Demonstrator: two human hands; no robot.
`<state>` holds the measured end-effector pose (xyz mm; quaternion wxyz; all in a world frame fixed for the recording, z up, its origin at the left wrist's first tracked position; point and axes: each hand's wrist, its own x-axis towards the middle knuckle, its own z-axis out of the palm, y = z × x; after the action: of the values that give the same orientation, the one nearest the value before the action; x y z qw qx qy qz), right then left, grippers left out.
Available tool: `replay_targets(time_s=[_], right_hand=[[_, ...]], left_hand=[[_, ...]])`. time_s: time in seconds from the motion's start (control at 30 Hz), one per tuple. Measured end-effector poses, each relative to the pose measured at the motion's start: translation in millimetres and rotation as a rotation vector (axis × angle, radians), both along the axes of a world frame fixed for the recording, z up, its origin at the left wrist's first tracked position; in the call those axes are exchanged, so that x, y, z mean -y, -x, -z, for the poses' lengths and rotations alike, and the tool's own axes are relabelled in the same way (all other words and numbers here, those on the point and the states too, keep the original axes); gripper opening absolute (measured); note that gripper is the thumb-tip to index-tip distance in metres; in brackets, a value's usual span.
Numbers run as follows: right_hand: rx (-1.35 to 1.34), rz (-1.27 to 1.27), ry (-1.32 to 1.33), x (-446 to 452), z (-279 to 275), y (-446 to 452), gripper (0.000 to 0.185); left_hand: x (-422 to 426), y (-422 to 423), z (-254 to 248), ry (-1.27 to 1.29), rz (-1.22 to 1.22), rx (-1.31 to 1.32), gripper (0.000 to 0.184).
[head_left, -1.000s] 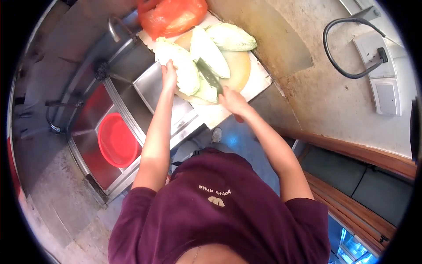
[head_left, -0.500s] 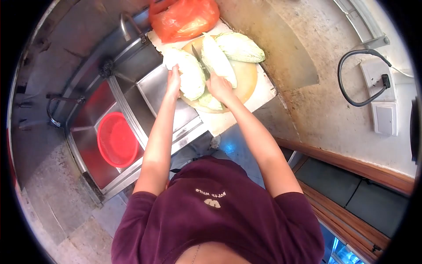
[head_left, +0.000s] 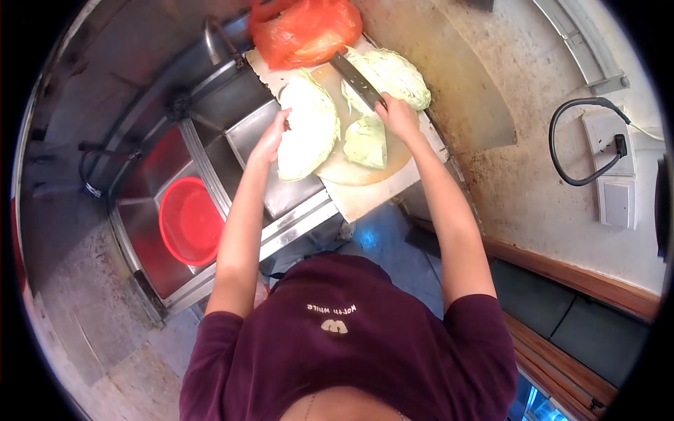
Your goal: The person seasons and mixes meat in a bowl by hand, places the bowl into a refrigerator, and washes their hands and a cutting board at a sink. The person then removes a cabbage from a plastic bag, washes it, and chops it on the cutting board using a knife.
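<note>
Fingers curled at its left edge, my left hand (head_left: 269, 140) grips a large pale cabbage piece (head_left: 309, 126) over the left side of a round cutting board (head_left: 344, 167). My right hand (head_left: 399, 118) is closed on the handle of a kitchen knife (head_left: 358, 79), whose dark blade points away and to the left. Below the blade lies a smaller cabbage piece (head_left: 366, 142) on the board. Another big cabbage piece (head_left: 394, 77) rests at the far right, partly behind the knife and my right hand.
A red-orange plastic bag (head_left: 305, 35) sits behind the board. To the left is a metal double sink (head_left: 246, 130) with a faucet (head_left: 210, 38) and a red basin (head_left: 189, 221). A stained wall (head_left: 470, 91) runs along the right, with a plugged-in cable (head_left: 562, 144).
My right hand and the knife have moved right, away from the left cabbage piece. My left hand has shifted that piece slightly toward me. The smaller piece now shows in the board's middle.
</note>
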<state>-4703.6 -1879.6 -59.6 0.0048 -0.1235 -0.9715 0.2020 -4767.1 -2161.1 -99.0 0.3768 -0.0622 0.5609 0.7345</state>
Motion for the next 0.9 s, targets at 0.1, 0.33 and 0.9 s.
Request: replay_targets(time_s=[0.1,0.33,0.9], right_hand=[[-0.069,-0.079,0.123,6.3,-18.6,-37.3,0.02],[0.142,-0.053,0.175,55.4,-23.2,-169.1,0.02],[-0.101,0.002,-0.114,88.6,-18.1,-113.1,0.017]], left_hand=[[-1.5,4.9,38.1,0.09,0.091,-0.022,0.063],[29.0,-0.9,35.0,-0.057,0.087,0.165,0.06],[-33.9,-40.0,-46.7,0.208,0.361,-0.003,0.048]])
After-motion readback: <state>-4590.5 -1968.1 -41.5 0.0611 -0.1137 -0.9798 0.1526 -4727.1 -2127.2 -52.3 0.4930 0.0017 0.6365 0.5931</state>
